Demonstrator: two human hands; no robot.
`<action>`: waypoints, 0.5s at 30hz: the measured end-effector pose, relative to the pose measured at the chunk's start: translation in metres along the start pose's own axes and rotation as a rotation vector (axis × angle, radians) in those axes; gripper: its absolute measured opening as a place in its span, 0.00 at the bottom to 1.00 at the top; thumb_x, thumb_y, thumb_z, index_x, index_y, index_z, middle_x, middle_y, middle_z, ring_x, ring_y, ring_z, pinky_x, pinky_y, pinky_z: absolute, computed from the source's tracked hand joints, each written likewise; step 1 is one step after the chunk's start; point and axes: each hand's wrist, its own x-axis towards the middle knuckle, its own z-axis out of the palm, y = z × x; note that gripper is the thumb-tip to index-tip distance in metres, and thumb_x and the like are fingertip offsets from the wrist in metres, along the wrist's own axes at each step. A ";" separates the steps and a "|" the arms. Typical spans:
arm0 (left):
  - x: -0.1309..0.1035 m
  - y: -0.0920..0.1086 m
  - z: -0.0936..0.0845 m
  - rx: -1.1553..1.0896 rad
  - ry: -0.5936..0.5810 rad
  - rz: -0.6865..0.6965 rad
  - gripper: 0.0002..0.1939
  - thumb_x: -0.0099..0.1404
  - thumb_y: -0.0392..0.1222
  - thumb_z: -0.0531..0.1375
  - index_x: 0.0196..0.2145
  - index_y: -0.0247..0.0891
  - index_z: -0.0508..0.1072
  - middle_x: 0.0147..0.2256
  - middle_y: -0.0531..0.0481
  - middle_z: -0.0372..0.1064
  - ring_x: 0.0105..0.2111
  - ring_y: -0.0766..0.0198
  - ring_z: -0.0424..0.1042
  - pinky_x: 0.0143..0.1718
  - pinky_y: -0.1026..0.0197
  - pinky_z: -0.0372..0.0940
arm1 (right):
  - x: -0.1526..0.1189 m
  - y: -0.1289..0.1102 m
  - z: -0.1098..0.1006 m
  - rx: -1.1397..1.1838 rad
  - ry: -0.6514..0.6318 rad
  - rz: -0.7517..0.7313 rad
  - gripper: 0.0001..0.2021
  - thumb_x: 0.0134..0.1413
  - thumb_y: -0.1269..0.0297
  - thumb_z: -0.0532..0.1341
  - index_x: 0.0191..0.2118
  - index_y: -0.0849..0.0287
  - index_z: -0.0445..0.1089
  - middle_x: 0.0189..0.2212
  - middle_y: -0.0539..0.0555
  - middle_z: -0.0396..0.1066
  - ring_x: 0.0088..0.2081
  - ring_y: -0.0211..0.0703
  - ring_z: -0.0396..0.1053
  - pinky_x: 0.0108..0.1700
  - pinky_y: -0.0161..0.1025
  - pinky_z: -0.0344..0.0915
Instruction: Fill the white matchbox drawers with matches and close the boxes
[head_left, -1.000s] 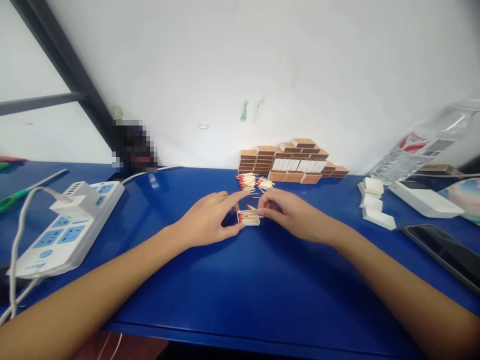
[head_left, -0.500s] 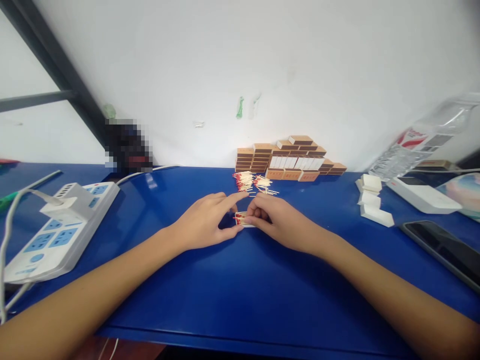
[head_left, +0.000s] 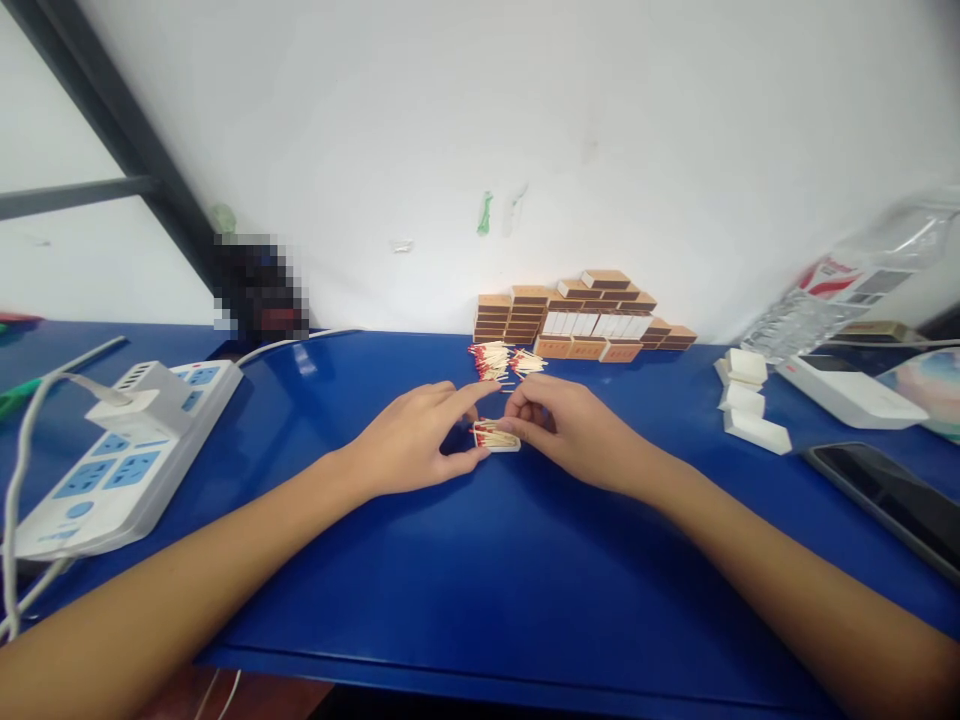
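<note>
A small white cardboard matchbox tray [head_left: 496, 437], filled with red-tipped wooden matches, lies flat on the blue tabletop [head_left: 480, 570], directly between the person's two hands. All places below are given relative to this tray.

The tray's long axis runs left to right across the table. The matches inside lie along that axis, with their red heads at the left end, toward the left hand [head_left: 412, 440].

The left hand rests just left of the tray. Its thumb touches the tray's near left corner and its forefinger reaches over the far edge; the remaining fingers are loosely curled. It is half open and steadies the tray rather than clasping it.

The right hand [head_left: 570, 425] rests just right of the tray, fingers bent inward, fingertips pinched at the tray's right end. Whether a match sits between those fingertips cannot be told.

Beyond the tray, near the wall, lies a loose heap of red-tipped matches [head_left: 506, 362]. Behind that heap stands a stacked row of tan cardboard matchboxes [head_left: 585, 320]. Well to the right lie several empty white cardboard trays [head_left: 746, 400] and a dark flat phone [head_left: 885, 495]. Well to the left sits a white and blue power strip [head_left: 127, 450].
</note>
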 end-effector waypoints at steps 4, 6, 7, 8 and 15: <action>0.000 0.001 0.001 0.021 -0.008 0.011 0.33 0.70 0.47 0.64 0.68 0.43 0.60 0.46 0.48 0.78 0.46 0.54 0.75 0.51 0.50 0.70 | -0.001 0.000 0.001 -0.065 -0.027 -0.036 0.12 0.69 0.57 0.62 0.34 0.56 0.70 0.31 0.52 0.70 0.34 0.42 0.66 0.37 0.40 0.60; -0.001 0.001 0.000 0.016 -0.011 0.008 0.33 0.70 0.47 0.64 0.69 0.43 0.60 0.46 0.48 0.78 0.46 0.55 0.75 0.51 0.50 0.70 | -0.002 0.000 0.000 -0.091 -0.049 -0.035 0.11 0.69 0.57 0.61 0.34 0.56 0.70 0.32 0.52 0.70 0.35 0.42 0.66 0.38 0.40 0.60; -0.001 0.000 0.000 0.013 -0.014 0.006 0.34 0.70 0.47 0.64 0.69 0.43 0.59 0.46 0.48 0.78 0.46 0.55 0.75 0.51 0.50 0.70 | -0.002 0.000 -0.001 -0.097 -0.059 -0.030 0.12 0.69 0.57 0.61 0.35 0.56 0.70 0.32 0.52 0.70 0.35 0.43 0.66 0.38 0.40 0.60; -0.001 0.000 0.000 0.012 -0.017 0.002 0.34 0.70 0.47 0.64 0.69 0.43 0.59 0.46 0.48 0.77 0.46 0.55 0.75 0.51 0.50 0.70 | -0.002 -0.001 -0.002 -0.098 -0.068 -0.027 0.12 0.70 0.56 0.60 0.35 0.56 0.71 0.32 0.53 0.71 0.35 0.43 0.66 0.38 0.40 0.60; 0.000 0.001 0.000 0.011 -0.013 0.012 0.34 0.70 0.46 0.64 0.70 0.44 0.59 0.45 0.48 0.78 0.45 0.55 0.75 0.50 0.50 0.71 | -0.004 -0.003 -0.013 -0.124 -0.147 0.001 0.09 0.67 0.60 0.61 0.34 0.56 0.70 0.31 0.52 0.72 0.33 0.42 0.66 0.36 0.40 0.59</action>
